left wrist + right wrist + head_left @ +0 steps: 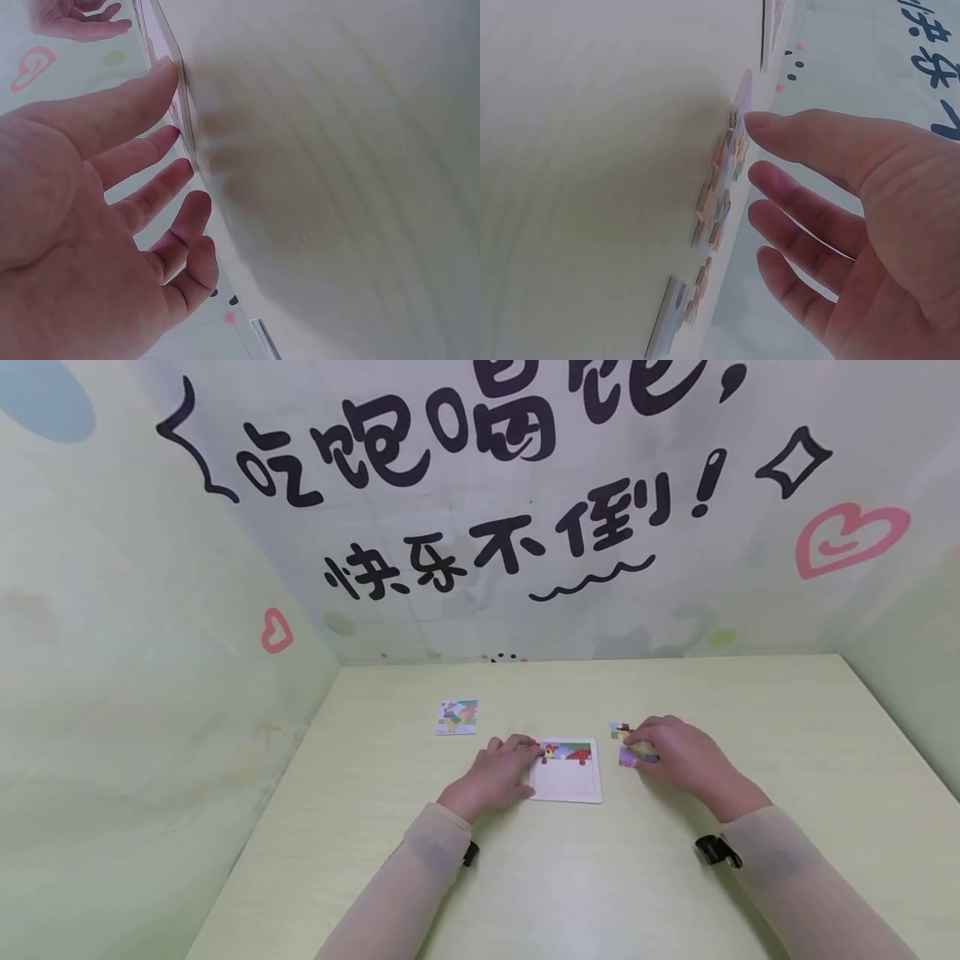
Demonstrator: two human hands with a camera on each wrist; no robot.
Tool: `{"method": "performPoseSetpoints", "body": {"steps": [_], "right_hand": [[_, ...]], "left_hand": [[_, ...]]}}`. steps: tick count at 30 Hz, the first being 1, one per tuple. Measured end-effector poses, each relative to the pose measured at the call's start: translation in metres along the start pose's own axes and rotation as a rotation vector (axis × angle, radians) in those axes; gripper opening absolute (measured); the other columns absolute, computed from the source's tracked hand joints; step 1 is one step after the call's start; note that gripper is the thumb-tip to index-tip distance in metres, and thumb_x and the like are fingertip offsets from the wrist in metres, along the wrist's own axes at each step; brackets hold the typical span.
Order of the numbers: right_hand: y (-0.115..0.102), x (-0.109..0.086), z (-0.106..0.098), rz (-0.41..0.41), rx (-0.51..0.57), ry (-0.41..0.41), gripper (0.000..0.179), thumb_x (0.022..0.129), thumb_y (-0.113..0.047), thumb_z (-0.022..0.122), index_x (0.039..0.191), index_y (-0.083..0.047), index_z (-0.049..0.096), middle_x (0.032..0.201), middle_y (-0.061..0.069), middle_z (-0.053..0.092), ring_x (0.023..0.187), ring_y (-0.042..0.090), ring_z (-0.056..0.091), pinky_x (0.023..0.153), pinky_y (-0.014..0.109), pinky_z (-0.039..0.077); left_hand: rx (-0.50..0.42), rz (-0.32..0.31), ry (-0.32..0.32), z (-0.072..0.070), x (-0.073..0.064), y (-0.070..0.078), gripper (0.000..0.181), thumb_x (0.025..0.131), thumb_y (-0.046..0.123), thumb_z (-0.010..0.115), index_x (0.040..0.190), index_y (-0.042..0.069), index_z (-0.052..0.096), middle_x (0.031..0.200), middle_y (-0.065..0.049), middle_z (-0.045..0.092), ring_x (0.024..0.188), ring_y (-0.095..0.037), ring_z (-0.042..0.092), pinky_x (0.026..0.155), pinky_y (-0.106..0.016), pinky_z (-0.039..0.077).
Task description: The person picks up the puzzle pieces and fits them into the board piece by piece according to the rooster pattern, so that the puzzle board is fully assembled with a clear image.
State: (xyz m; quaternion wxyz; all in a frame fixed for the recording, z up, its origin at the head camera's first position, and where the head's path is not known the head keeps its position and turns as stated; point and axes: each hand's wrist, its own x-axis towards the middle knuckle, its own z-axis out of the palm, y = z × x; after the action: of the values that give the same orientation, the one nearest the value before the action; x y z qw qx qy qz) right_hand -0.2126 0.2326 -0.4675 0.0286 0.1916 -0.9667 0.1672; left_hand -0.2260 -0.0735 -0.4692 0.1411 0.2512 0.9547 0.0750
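Note:
A white puzzle board (566,781) lies on the table, with a strip of cartoon puzzle pieces (566,751) along its far side. At its left edge rests my left hand (495,772), fingers near the far corner and thumb near the close one. In the left wrist view, the thumb and fingertips meet the board's edge (184,97). My right hand (678,760) is over a small group of loose pieces right of the board. Thumb and index finger close about a pink puzzle piece (627,758); the right wrist view shows the thumb tip on this pink piece (742,97).
A square picture card (457,717) with a cartoon animal lies behind and left of the board. Another loose puzzle piece (619,729) lies just beyond the right fingertips. The pale table (510,885) ends at a printed backdrop (480,627), with side walls left and right.

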Motion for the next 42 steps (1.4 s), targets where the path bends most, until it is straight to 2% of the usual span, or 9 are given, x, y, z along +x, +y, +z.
{"method": "performPoseSetpoints", "body": {"steps": [9,15,18,30,36,42], "right_hand": [[0.008,0.014,0.001,0.064,0.032,-0.027,0.025,0.088,-0.009,0.075,0.112,-0.01,0.079,0.121,0.015,0.073,0.111,0.038,0.064,0.083,0.05,0.055],[0.009,0.023,0.0,0.071,0.052,-0.053,0.026,0.09,-0.009,0.076,0.116,-0.009,0.077,0.124,0.016,0.071,0.116,0.04,0.062,0.093,0.058,0.053],[0.01,0.026,0.001,0.071,0.051,-0.055,0.026,0.091,-0.01,0.076,0.117,-0.008,0.077,0.124,0.016,0.071,0.116,0.039,0.062,0.094,0.057,0.053],[0.016,0.033,0.004,0.062,0.088,-0.085,0.023,0.092,-0.009,0.075,0.114,-0.007,0.078,0.119,0.014,0.073,0.098,0.027,0.066,0.087,0.052,0.056],[0.021,0.038,0.003,0.037,0.065,-0.086,0.015,0.092,-0.015,0.077,0.106,-0.012,0.08,0.11,0.008,0.075,0.088,0.02,0.063,0.082,0.047,0.056],[0.022,0.04,0.004,0.055,0.097,-0.114,0.014,0.092,-0.017,0.078,0.105,-0.012,0.08,0.1,0.002,0.075,0.081,0.015,0.06,0.078,0.043,0.056]], "left_hand": [[0.011,0.013,0.001,0.0,-0.001,-0.001,0.07,0.095,0.033,0.075,0.157,0.025,0.045,0.163,0.003,0.039,0.132,-0.028,0.043,0.103,-0.043,0.044],[0.008,0.011,0.001,0.0,-0.001,-0.001,0.07,0.095,0.033,0.075,0.157,0.025,0.045,0.163,0.004,0.039,0.132,-0.028,0.043,0.103,-0.043,0.044],[0.003,0.012,0.001,0.001,-0.001,-0.002,0.07,0.095,0.033,0.075,0.157,0.026,0.045,0.163,0.004,0.039,0.133,-0.028,0.043,0.104,-0.043,0.044],[-0.019,0.014,0.01,0.001,0.0,-0.003,0.07,0.094,0.035,0.077,0.157,0.027,0.046,0.163,0.005,0.039,0.131,-0.028,0.043,0.104,-0.042,0.043],[-0.005,0.014,0.016,0.0,0.001,-0.002,0.07,0.093,0.035,0.077,0.156,0.026,0.047,0.162,0.004,0.041,0.129,-0.027,0.043,0.101,-0.042,0.043],[0.008,0.01,0.015,0.001,0.001,-0.004,0.07,0.093,0.035,0.077,0.156,0.026,0.047,0.162,0.004,0.041,0.127,-0.027,0.044,0.099,-0.041,0.044]]}}
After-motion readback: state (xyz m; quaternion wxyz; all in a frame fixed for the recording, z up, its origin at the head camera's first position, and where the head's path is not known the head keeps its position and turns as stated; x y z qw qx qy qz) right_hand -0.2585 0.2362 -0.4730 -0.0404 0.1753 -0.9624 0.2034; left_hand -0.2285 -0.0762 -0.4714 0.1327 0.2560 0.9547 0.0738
